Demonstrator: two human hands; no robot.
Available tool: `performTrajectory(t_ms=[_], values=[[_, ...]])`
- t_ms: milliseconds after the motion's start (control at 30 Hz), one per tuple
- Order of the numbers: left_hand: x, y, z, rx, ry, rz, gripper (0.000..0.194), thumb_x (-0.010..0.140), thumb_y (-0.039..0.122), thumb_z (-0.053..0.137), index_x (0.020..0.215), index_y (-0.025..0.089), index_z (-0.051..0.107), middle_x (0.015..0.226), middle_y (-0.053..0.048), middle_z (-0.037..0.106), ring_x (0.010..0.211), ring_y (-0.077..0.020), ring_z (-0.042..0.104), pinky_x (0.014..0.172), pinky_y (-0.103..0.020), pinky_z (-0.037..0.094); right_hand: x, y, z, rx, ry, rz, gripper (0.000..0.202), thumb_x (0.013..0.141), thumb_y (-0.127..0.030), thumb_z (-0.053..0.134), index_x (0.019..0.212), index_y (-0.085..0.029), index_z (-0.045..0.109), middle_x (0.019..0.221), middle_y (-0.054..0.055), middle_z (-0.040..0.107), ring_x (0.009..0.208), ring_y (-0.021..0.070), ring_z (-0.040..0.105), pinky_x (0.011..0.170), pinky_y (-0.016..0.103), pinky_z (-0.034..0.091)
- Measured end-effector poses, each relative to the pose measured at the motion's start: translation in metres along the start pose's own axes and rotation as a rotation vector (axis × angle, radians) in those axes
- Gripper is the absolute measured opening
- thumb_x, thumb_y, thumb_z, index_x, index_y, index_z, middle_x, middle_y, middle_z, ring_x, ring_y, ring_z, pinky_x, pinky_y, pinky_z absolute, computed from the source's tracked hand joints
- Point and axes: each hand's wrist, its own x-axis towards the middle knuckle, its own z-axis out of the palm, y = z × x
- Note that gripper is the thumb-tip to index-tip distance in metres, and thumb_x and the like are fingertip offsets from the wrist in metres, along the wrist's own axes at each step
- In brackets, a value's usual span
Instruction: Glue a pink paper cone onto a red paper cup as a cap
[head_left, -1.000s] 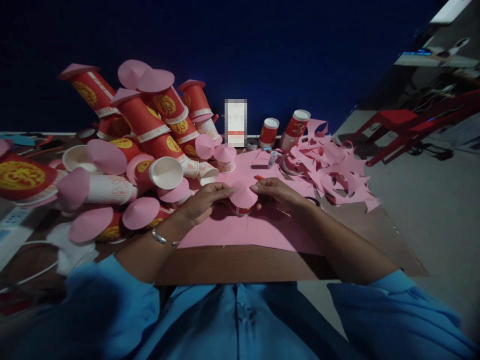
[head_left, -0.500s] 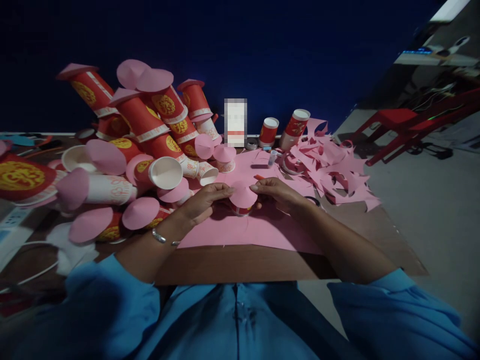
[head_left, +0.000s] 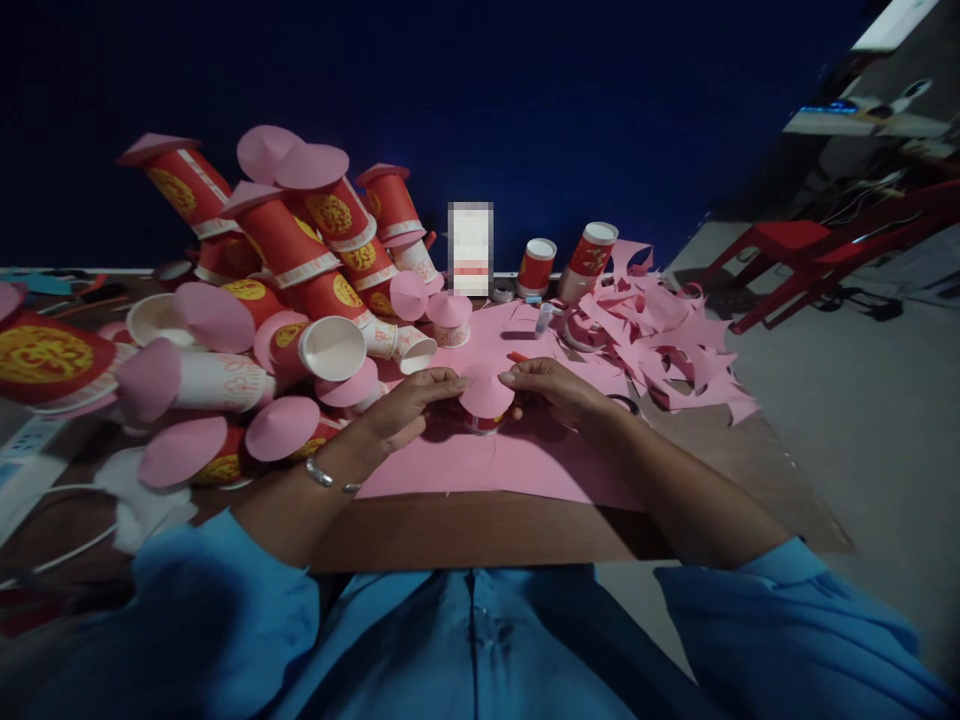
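A pink paper cone (head_left: 487, 390) sits like a hat over a red paper cup (head_left: 484, 422), which stands upside down on a pink paper sheet (head_left: 450, 468). My left hand (head_left: 415, 402) pinches the cone's left edge between thumb and forefinger. On the opposite edge, my right hand (head_left: 556, 386) has the same kind of pinch. The other fingers of both hands curl beside the cup; whether they touch it I cannot tell. Just behind the hands lies an orange pen-like thing (head_left: 517, 357), partly hidden.
Many cone-topped paper cups (head_left: 292, 240) are heaped on the left. Pink paper scraps (head_left: 660, 340) pile up at the right, near two upright red cups (head_left: 537, 266). A blurred-out white rectangle (head_left: 470, 248) stands at the back. A red stool (head_left: 784, 240) is beyond the table (head_left: 420, 525).
Both hands keep their pinch on the cone, with hardly any movement. The view has shifted very slightly.
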Motion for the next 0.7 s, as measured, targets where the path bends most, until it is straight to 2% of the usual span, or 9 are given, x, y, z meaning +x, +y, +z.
performTrajectory(t_ms=[167,300,367,433,500,567,700], values=[[0.005,-0.004,-0.002,0.009,-0.011,0.049,0.042,0.065,0.044,0.097,0.076,0.016,0.068,0.077,-0.003,0.073,0.074,-0.0176,0.066,0.070,-0.031,0.056,0.001,0.002,-0.002,0.003,0.057,-0.037,0.054,0.069,-0.068,0.088,0.071,-0.018,0.068,0.060,0.002,0.068,0.053,0.0143,0.061,0.058,0.030,0.050],[0.008,-0.005,-0.003,0.078,0.067,0.189,0.040,0.067,0.050,0.093,0.079,0.017,0.072,0.083,-0.003,0.072,0.079,-0.0174,0.063,0.071,-0.030,0.052,0.004,0.006,-0.003,-0.057,0.245,-0.186,0.048,0.076,-0.063,0.085,0.071,-0.020,0.065,0.066,0.000,0.064,0.059,0.0141,0.060,0.061,0.029,0.050],[0.007,-0.003,-0.003,0.184,0.132,0.315,0.035,0.074,0.048,0.088,0.077,0.018,0.070,0.079,-0.001,0.066,0.077,-0.0149,0.059,0.073,-0.029,0.051,0.005,0.007,-0.003,-0.129,0.373,-0.311,0.041,0.076,-0.059,0.086,0.080,-0.020,0.072,0.080,0.003,0.071,0.073,0.0167,0.065,0.069,0.032,0.054],[0.005,-0.001,-0.003,0.340,0.207,0.483,0.027,0.080,0.044,0.084,0.084,0.020,0.072,0.085,0.000,0.063,0.079,-0.0134,0.058,0.076,-0.029,0.051,0.004,0.007,-0.003,-0.228,0.435,-0.467,0.039,0.078,-0.057,0.086,0.094,-0.023,0.079,0.103,0.007,0.075,0.096,0.0220,0.069,0.084,0.039,0.058],[0.001,0.000,-0.003,0.553,0.268,0.671,0.023,0.084,0.040,0.082,0.098,0.022,0.077,0.098,-0.002,0.062,0.084,-0.0140,0.059,0.080,-0.030,0.054,0.001,0.004,-0.003,-0.357,0.394,-0.606,0.036,0.082,-0.057,0.085,0.105,-0.028,0.082,0.120,0.007,0.073,0.117,0.0256,0.066,0.102,0.047,0.055],[-0.003,0.001,-0.004,0.777,0.282,0.848,0.029,0.086,0.038,0.083,0.112,0.026,0.080,0.108,-0.004,0.061,0.096,-0.0170,0.061,0.087,-0.034,0.057,-0.004,0.000,-0.004,-0.493,0.294,-0.687,0.035,0.085,-0.057,0.083,0.113,-0.035,0.082,0.128,0.006,0.072,0.127,0.0272,0.063,0.114,0.053,0.048],[-0.008,0.001,-0.006,1.047,0.198,1.082,0.037,0.089,0.037,0.082,0.125,0.028,0.078,0.111,-0.006,0.062,0.111,-0.0222,0.061,0.099,-0.041,0.057,-0.008,-0.004,-0.006,-0.682,0.140,-0.733,0.045,0.086,-0.061,0.082,0.127,-0.043,0.077,0.141,0.005,0.067,0.139,0.0307,0.055,0.123,0.060,0.039]])
